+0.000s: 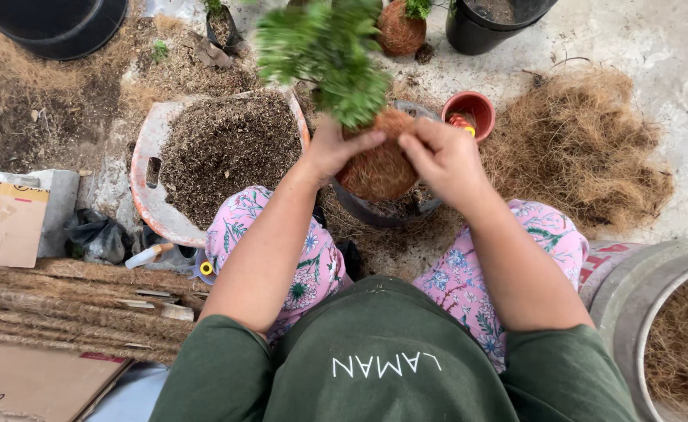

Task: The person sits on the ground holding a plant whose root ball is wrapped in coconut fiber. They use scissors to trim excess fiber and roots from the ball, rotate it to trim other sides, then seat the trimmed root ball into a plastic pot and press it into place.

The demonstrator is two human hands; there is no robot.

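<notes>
Both hands [391,148] cradle a fibre-wrapped (leafy) plant ball [379,168] — fingers curled.

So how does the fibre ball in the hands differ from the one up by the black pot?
The fibre ball in the hands looks larger and is gripped by the left hand and right hand over a dark tub; the far ball looks smaller and sits untouched on the ground beside the black pot. The held ball's plant is big and bushy, the far ball's only a small tuft. Both are round, brown and fibre-wrapped.
</notes>
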